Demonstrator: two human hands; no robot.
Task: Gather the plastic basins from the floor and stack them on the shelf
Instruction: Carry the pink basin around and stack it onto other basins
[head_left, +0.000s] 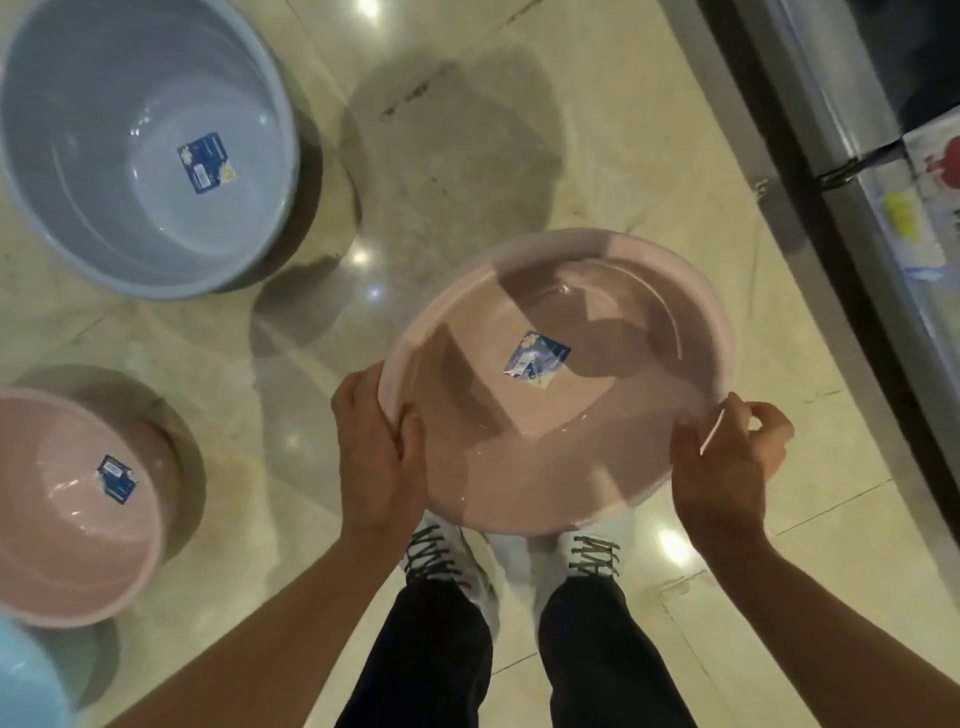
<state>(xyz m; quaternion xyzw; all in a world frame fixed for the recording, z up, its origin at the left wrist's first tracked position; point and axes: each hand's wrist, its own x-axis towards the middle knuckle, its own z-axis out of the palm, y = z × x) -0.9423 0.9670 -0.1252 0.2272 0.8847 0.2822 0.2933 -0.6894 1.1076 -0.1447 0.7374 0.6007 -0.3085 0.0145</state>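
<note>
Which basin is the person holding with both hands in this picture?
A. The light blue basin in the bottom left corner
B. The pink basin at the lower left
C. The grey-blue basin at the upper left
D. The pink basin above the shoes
D: the left hand and the right hand grip opposite sides of the rim of the pink basin above the shoes, while the other basins sit on the floor untouched.

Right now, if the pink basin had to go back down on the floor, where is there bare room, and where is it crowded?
Bare floor lies ahead, between the grey basin and the shelf, and in a smaller patch right of the shoes. The left side is crowded: the grey basin, a second pink basin and a blue basin. Both hands, left and right, hold the pink basin.
</note>
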